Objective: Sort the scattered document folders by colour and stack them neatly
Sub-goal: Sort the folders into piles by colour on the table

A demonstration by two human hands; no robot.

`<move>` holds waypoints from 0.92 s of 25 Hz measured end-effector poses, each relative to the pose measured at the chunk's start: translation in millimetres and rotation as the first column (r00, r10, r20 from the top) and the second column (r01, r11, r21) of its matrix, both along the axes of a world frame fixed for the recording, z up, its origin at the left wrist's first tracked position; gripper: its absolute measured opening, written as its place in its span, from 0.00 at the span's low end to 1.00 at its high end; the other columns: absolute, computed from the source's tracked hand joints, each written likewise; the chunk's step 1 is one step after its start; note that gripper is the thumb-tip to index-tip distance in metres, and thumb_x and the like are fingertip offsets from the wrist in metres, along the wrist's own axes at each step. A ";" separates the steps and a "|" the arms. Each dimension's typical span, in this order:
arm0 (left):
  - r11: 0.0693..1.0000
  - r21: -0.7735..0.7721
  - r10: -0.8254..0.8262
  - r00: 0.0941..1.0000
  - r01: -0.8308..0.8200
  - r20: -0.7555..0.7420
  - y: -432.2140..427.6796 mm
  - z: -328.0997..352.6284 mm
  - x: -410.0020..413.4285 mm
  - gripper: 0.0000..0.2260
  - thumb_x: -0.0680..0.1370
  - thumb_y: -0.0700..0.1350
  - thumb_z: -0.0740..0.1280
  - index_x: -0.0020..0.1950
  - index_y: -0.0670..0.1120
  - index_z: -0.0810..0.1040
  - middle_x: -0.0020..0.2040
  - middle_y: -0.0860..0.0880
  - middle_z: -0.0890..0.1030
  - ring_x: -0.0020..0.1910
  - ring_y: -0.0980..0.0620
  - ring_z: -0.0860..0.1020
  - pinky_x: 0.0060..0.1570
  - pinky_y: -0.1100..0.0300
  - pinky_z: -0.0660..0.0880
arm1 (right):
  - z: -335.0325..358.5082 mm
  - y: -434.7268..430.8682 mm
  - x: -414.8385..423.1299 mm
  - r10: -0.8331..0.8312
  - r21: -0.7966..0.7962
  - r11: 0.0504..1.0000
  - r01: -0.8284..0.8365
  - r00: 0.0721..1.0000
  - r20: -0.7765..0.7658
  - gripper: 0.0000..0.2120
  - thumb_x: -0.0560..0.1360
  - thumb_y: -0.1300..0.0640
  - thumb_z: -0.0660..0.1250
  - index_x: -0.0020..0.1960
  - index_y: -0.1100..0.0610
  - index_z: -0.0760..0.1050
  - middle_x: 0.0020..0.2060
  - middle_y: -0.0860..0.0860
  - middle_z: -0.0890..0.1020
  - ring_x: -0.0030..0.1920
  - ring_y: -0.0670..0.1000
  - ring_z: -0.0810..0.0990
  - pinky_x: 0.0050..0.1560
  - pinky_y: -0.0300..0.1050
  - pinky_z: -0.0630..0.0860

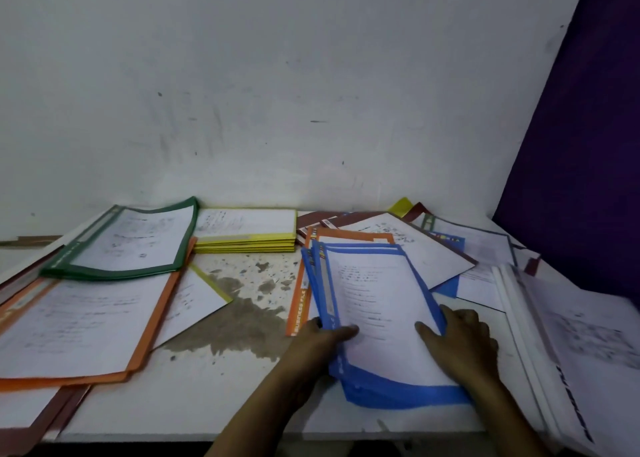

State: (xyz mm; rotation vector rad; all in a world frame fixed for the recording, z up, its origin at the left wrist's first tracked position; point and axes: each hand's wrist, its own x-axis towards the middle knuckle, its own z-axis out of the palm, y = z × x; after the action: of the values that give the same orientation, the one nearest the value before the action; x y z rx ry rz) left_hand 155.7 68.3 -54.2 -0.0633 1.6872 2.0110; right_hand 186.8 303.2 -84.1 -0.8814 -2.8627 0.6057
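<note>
1. Across the lower part of the view runs the white table [221,408], with a dark stain at its middle, set against a scuffed pale wall [277,92].
2. At the left end lie the orange folders [69,321], large and overlapping, with brown folders [65,411] poking out beneath them at the near corner.
3. Along the right edge the white folders [571,335] lie fanned. Their print is too blurred to read.
4. On the far end of the orange ones rest the green folders [121,241], their covers curling upward.
5. Right of centre, near the table's front edge, are the blue folders [374,300], a slightly fanned pile whose left side overlaps a single orange folder [300,293]. The near end may be raised off the table, though I cannot be sure.
6. Against the wall sit the yellow folders [246,233], a squared stack just right of the green ones.
7. My left grip [325,342] clasps the pile's left edge, thumb on the top sheet.
8. My right grip [464,338] holds the right edge, thumb on the sheet and fingers along the border.
</note>
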 end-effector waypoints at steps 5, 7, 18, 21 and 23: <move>1.000 -0.009 -0.005 0.997 0.004 -0.079 21.3 3.5 5.1 0.20 0.76 0.31 0.64 0.57 0.55 0.71 0.56 0.46 0.80 0.58 0.45 0.79 0.59 0.44 0.78 | 2.2 4.9 4.2 -0.059 -0.126 0.991 0.050 0.996 -0.069 0.33 0.76 0.40 0.63 0.77 0.50 0.59 0.70 0.55 0.66 0.68 0.57 0.66 0.69 0.53 0.65; 0.995 0.099 -0.016 0.999 0.020 -0.039 10.4 -0.2 8.2 0.22 0.76 0.29 0.64 0.57 0.57 0.72 0.56 0.42 0.82 0.56 0.40 0.81 0.55 0.39 0.79 | 4.7 2.5 5.9 -0.075 -0.186 0.981 0.054 0.991 -0.110 0.32 0.75 0.40 0.64 0.76 0.48 0.61 0.69 0.55 0.69 0.67 0.57 0.69 0.68 0.53 0.68; 1.000 0.017 -0.009 0.924 0.017 -0.382 -42.5 21.9 -4.0 0.35 0.69 0.42 0.76 0.72 0.59 0.68 0.62 0.54 0.81 0.59 0.50 0.81 0.62 0.48 0.75 | 79.9 -8.4 7.0 -0.239 -0.723 0.468 -0.508 0.715 -0.657 0.26 0.73 0.74 0.57 0.59 0.50 0.79 0.51 0.55 0.85 0.50 0.57 0.81 0.60 0.60 0.75; 1.000 0.028 0.010 0.866 0.004 -0.500 -60.2 45.4 -8.8 0.30 0.67 0.43 0.77 0.66 0.57 0.73 0.59 0.53 0.83 0.57 0.50 0.82 0.53 0.54 0.80 | 99.7 -23.5 1.0 -0.232 -0.633 0.514 -0.579 0.616 -0.753 0.26 0.74 0.75 0.57 0.58 0.48 0.78 0.50 0.49 0.84 0.50 0.50 0.81 0.58 0.49 0.77; 0.999 0.010 0.040 0.820 -0.041 -0.571 -68.5 54.5 -9.8 0.29 0.63 0.48 0.79 0.62 0.55 0.76 0.56 0.53 0.84 0.55 0.52 0.82 0.46 0.62 0.81 | 103.8 -32.4 1.9 -0.216 -0.591 0.507 -0.627 0.572 -0.791 0.26 0.74 0.76 0.57 0.57 0.48 0.78 0.49 0.46 0.85 0.49 0.47 0.82 0.51 0.42 0.79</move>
State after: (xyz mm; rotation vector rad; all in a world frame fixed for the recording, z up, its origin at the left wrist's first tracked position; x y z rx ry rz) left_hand 146.0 -0.2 0.4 0.5695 2.0495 2.1981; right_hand 188.7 270.8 19.8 -0.0524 -1.6765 1.9503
